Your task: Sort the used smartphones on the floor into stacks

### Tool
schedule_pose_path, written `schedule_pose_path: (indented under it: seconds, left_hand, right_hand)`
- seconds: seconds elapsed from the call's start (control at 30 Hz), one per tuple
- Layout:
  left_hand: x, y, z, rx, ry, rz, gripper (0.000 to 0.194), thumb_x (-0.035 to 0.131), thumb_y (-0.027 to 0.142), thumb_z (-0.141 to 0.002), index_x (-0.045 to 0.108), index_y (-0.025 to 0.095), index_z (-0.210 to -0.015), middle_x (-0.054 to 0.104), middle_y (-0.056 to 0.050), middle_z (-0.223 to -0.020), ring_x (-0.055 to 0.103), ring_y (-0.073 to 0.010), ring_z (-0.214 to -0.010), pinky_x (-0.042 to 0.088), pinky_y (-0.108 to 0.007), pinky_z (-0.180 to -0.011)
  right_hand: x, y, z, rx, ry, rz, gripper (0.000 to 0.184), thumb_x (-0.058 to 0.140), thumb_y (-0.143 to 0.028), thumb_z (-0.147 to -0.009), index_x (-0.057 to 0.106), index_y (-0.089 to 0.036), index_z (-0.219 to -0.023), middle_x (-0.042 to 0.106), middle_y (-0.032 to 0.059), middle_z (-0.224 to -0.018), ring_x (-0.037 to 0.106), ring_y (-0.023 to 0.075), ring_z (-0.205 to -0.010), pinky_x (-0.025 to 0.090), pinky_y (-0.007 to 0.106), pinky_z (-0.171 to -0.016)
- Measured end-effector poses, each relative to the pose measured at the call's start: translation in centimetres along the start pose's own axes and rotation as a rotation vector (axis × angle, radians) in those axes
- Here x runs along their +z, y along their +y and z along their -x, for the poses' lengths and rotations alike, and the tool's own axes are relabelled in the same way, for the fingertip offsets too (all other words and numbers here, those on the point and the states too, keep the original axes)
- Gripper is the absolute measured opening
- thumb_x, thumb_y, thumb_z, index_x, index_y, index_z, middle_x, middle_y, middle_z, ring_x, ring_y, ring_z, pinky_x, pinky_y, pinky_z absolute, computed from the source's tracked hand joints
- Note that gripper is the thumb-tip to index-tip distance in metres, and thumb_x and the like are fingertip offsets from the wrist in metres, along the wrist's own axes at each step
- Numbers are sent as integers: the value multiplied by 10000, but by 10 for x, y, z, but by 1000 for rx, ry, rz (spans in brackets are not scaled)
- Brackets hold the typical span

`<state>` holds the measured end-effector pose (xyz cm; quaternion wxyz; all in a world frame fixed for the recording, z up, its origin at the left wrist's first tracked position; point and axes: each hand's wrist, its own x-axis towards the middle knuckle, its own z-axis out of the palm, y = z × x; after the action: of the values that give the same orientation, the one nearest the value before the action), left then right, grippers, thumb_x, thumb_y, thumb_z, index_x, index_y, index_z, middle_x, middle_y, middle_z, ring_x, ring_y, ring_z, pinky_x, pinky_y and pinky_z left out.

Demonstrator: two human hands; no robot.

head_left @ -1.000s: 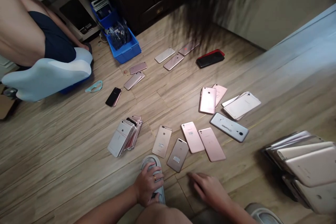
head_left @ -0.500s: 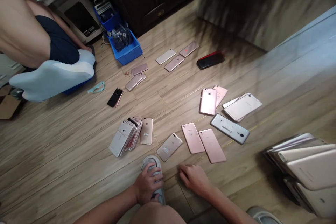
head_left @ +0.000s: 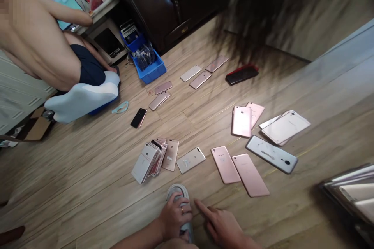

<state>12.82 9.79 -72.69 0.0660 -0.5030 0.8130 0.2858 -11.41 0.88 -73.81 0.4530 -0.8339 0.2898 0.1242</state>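
My left hand [head_left: 177, 216] rests over the front of a grey slipper [head_left: 177, 190] on my foot, its fingers draped across and slightly apart, a ring on one of them. My right hand [head_left: 217, 220] is just right of the slipper, low over the floor, with the index finger stretched out and nothing held. Ahead of both hands lies a gold phone [head_left: 191, 160], back up, with a torn label. Left of it, another gold phone [head_left: 171, 155] leans by a fanned stack of phones [head_left: 145, 163]. Two pink phones [head_left: 224, 164] lie to the right.
A grey phone [head_left: 271, 153], white phones [head_left: 288, 127] and more pink phones [head_left: 242, 121] lie on the right. A stack [head_left: 353, 190] rises at the right edge. Farther off are more phones [head_left: 189, 73], blue bins [head_left: 152, 71] and a seated person [head_left: 49, 42]. Dark blur covers the upper right.
The gold phone ahead of me has turned and shifted toward the fanned stack. My right hand has drawn back, its index finger now extended. The whole view has shifted slightly.
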Motion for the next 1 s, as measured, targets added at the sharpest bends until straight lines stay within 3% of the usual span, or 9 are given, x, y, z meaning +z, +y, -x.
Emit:
schedule_pose_path:
  seconds: [0.13, 0.27, 0.37, 0.43, 0.53, 0.6, 0.73, 0.87, 1.0]
  left_hand:
    - [0, 10, -24, -366, 297, 248, 156, 579, 310, -829, 675, 260, -942, 717, -54, -952, 627, -264, -1029, 504, -480, -1002]
    - [-29, -1, -67, -582, 583, 145, 468, 493, 219, -869, 600, 181, -1324, 602, -159, -1361, 532, -328, -1287, 445, -545, -1119]
    - [-63, -20, -101, -695, 579, 12, 635, 513, 292, -910, 443, 125, -1518, 424, -197, -1584, 363, -399, -1461, 328, -609, -1201]
    - [-79, -29, -118, -779, 485, 15, 713, 529, 367, -923, 378, 102, -1568, 345, -220, -1639, 290, -427, -1513, 284, -619, -1222]
    - [-84, -32, -132, -781, 319, 63, 872, 639, 473, -853, 354, 120, -1598, 220, -214, -1699, 147, -462, -1567, 202, -627, -1255]
    - [-80, -31, -135, -737, 300, 83, 895, 675, 495, -821, 389, 126, -1585, 209, -203, -1706, 85, -453, -1581, 176, -602, -1273]
    - [-74, -38, -133, -733, 432, 98, 740, 570, 418, -912, 397, 125, -1569, 253, -189, -1695, 203, -365, -1578, 250, -525, -1271]
    - [-75, -52, -124, -878, 394, 64, 818, 616, 451, -896, 359, 96, -1587, 227, -241, -1690, 179, -446, -1566, 254, -600, -1242]
    - [-84, -63, -115, -657, 386, -21, 597, 567, 357, -932, 511, 153, -1491, 376, -176, -1639, 299, -345, -1539, 286, -516, -1256]
  right_hand:
    - [-1, 14, -2, 45, 55, -90, 667, 397, -131, -902, 433, -167, -1567, 732, 152, -1259, 736, 313, -1078, 549, 367, -873]
    - [-9, 20, -3, 69, 107, -131, 572, 369, -147, -932, 507, -149, -1487, 732, 157, -1236, 731, 310, -1087, 554, 396, -911]
    - [-10, 19, -2, 82, 123, -139, 546, 377, -146, -926, 527, -136, -1450, 743, 161, -1191, 732, 317, -1074, 555, 404, -898]
    - [-8, 19, -2, 90, 124, -137, 543, 377, -149, -924, 527, -141, -1446, 741, 161, -1197, 729, 314, -1087, 550, 397, -901]
    - [-5, 20, -3, 93, 132, -140, 545, 372, -157, -923, 530, -155, -1445, 744, 153, -1193, 733, 309, -1077, 543, 383, -886]
    - [-5, 21, -4, 86, 144, -153, 543, 372, -162, -918, 537, -150, -1435, 745, 157, -1188, 734, 316, -1071, 539, 390, -874]
    - [-9, 20, -4, 94, 141, -167, 537, 380, -148, -907, 552, -145, -1415, 742, 162, -1190, 730, 321, -1076, 532, 395, -874]
    - [-12, 18, -4, 102, 113, -139, 519, 389, -134, -908, 557, -151, -1399, 741, 144, -1175, 730, 331, -1073, 525, 397, -853]
    - [-13, 18, -4, 113, 146, -136, 457, 420, -114, -896, 592, -167, -1316, 759, 122, -1108, 743, 320, -1023, 495, 366, -798]
